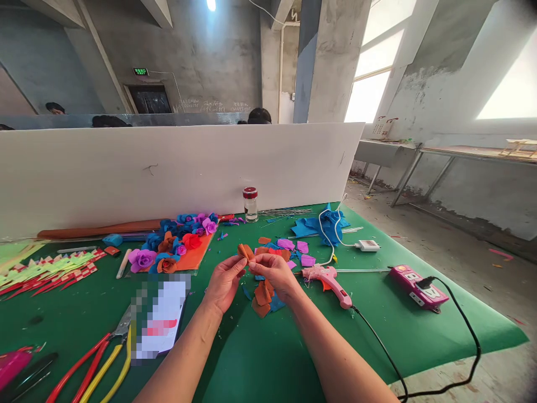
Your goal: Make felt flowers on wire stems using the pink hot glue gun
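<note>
Both my left hand and my right hand pinch a small brown paper petal between their fingertips, close together over the middle of the table. Its lower part is hidden by the fingers. Beneath and beyond the hands lie loose brown petals, pink-purple petals and some blue ones. Just right of my right hand, a pink glue gun rests on its side with a glue stick out the back. Finished paper flowers in purple, blue, red and brown sit on an orange sheet to the left.
On the green table are a phone, pliers, a lidded glass jar, crumpled blue paper, a white adapter and a pink power strip with a black cable. A white board stands behind, with people's heads beyond.
</note>
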### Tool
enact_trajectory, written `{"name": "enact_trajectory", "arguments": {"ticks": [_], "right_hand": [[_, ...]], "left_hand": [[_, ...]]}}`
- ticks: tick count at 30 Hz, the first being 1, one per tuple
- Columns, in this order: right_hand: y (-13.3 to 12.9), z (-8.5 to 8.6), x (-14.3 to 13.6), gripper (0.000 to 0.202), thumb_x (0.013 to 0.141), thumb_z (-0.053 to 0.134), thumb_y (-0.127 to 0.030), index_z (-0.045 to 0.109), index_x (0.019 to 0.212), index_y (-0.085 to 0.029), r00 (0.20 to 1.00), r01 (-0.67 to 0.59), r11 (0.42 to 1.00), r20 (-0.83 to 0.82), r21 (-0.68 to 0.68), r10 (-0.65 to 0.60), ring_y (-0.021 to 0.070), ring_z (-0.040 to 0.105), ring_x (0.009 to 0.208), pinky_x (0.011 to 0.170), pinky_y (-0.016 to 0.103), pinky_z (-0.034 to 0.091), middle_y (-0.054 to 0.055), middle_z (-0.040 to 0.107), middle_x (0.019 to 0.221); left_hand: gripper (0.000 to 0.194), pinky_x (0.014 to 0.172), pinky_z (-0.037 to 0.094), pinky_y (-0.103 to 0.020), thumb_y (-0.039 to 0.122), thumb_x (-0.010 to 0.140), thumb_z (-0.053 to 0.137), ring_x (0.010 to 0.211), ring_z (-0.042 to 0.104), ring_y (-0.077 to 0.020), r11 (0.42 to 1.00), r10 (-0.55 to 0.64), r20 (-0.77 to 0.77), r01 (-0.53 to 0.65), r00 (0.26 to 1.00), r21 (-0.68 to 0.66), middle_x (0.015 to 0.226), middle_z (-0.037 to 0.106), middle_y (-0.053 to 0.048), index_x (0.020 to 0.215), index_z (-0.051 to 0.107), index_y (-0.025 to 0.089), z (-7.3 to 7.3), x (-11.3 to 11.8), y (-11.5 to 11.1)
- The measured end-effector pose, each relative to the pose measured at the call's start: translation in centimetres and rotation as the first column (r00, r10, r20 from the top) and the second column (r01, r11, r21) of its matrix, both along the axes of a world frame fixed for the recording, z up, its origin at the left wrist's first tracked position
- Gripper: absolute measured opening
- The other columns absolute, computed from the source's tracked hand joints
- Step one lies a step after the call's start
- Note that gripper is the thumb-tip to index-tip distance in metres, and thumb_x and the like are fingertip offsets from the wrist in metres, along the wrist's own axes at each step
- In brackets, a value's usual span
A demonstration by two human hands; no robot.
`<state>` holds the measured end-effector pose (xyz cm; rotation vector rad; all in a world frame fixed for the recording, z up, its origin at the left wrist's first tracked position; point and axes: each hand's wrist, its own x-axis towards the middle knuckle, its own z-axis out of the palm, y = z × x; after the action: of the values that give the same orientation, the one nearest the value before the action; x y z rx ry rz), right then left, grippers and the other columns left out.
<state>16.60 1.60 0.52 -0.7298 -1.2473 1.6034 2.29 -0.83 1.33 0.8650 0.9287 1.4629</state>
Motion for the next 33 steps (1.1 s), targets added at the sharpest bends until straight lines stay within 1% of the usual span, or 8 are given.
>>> {"name": "enact_trajectory", "arguments": {"ticks": [7, 12, 18, 20, 23, 26, 29, 33], "right_hand": [[0.0, -0.1, -0.1, 0.038, 0.060, 0.080, -0.048, 0.069, 0.075, -0.015, 1.000, 0.003, 1.000, 0.003, -0.002, -0.003, 0.0122, 0.055, 0.066, 0.068, 0.027, 0.042, 0.002, 0.064, 0.070], [-0.1, 0.0, -0.2, 0.036, 0.060, 0.080, -0.046, 0.069, 0.075, -0.015, 1.000, -0.012, 1.000, -0.028, 0.004, 0.012, 0.0120, 0.055, 0.067, 0.068, 0.026, 0.041, 0.001, 0.063, 0.071], [-0.1, 0.5, 0.0, 0.036, 0.058, 0.080, -0.047, 0.066, 0.071, -0.016, 0.998, -0.010, 1.000, -0.060, -0.019, 0.009, 0.0123, 0.054, 0.066, 0.069, 0.027, 0.041, 0.000, 0.061, 0.068], [-0.1, 0.5, 0.0, 0.036, 0.058, 0.081, -0.046, 0.065, 0.071, -0.017, 0.996, -0.001, 0.999, -0.092, -0.034, -0.002, 0.0121, 0.054, 0.066, 0.069, 0.027, 0.042, -0.001, 0.060, 0.067], [0.0, 0.4, 0.1, 0.036, 0.057, 0.082, -0.045, 0.065, 0.072, -0.017, 0.990, 0.003, 0.998, -0.138, -0.061, -0.012, 0.0109, 0.053, 0.064, 0.068, 0.026, 0.042, -0.001, 0.059, 0.066], [-0.1, 0.4, 0.1, 0.034, 0.060, 0.081, -0.045, 0.066, 0.072, -0.017, 0.990, -0.025, 0.999, -0.140, -0.041, 0.019, 0.0106, 0.053, 0.064, 0.069, 0.026, 0.042, -0.001, 0.059, 0.067], [-0.2, 0.5, 0.1, 0.034, 0.062, 0.079, -0.047, 0.067, 0.072, -0.016, 0.992, -0.051, 0.999, -0.120, -0.002, 0.050, 0.0107, 0.053, 0.065, 0.069, 0.026, 0.042, -0.001, 0.060, 0.067], [-0.3, 0.5, -0.2, 0.035, 0.059, 0.081, -0.046, 0.068, 0.072, -0.016, 0.994, -0.030, 0.999, -0.107, -0.023, 0.027, 0.0113, 0.055, 0.066, 0.071, 0.027, 0.043, 0.000, 0.061, 0.068]], "left_hand": [[0.024, 0.074, 0.042, -0.027, 0.028, 0.062, 0.081, 0.082, 0.059, -0.0169, 1.000, 0.006, -0.035, -0.005, 0.999, 0.026, 0.088, 0.073, -0.006, 0.083, 0.077, 0.017, 0.3, 0.3, -0.2], [0.024, 0.077, 0.041, -0.027, 0.028, 0.063, 0.081, 0.082, 0.058, -0.0167, 0.998, 0.016, -0.055, -0.013, 0.998, 0.057, 0.084, 0.072, -0.005, 0.084, 0.076, 0.017, 0.5, 0.5, -0.3], [0.028, 0.070, 0.040, -0.026, 0.030, 0.064, 0.079, 0.081, 0.059, -0.0168, 0.999, 0.026, -0.065, -0.022, 0.998, 0.050, 0.088, 0.072, -0.006, 0.089, 0.075, 0.017, 0.7, -0.4, -0.1], [0.024, 0.069, 0.041, -0.026, 0.032, 0.065, 0.076, 0.081, 0.060, -0.0166, 0.997, 0.053, -0.046, -0.050, 0.998, 0.053, 0.086, 0.072, -0.005, 0.085, 0.075, 0.018, 0.7, -0.7, 0.0], [0.020, 0.068, 0.040, -0.025, 0.030, 0.064, 0.078, 0.079, 0.059, -0.0163, 0.995, 0.086, -0.100, -0.080, 0.991, 0.063, 0.082, 0.072, -0.005, 0.079, 0.075, 0.018, 0.7, -0.9, 0.0], [0.023, 0.072, 0.041, -0.027, 0.029, 0.061, 0.081, 0.081, 0.060, -0.0184, 0.995, 0.072, -0.163, -0.060, 0.984, 0.074, 0.083, 0.073, -0.006, 0.081, 0.076, 0.018, 0.7, -0.6, -0.1], [0.024, 0.078, 0.042, -0.030, 0.031, 0.060, 0.082, 0.085, 0.061, -0.0209, 0.997, 0.049, -0.163, -0.037, 0.985, 0.074, 0.084, 0.074, -0.007, 0.080, 0.076, 0.018, 0.6, -0.2, -0.2], [0.025, 0.082, 0.043, -0.030, 0.031, 0.058, 0.083, 0.085, 0.062, -0.0199, 0.998, 0.047, -0.176, -0.039, 0.983, 0.052, 0.085, 0.075, -0.007, 0.078, 0.077, 0.018, 0.4, 0.0, -0.1]]}}
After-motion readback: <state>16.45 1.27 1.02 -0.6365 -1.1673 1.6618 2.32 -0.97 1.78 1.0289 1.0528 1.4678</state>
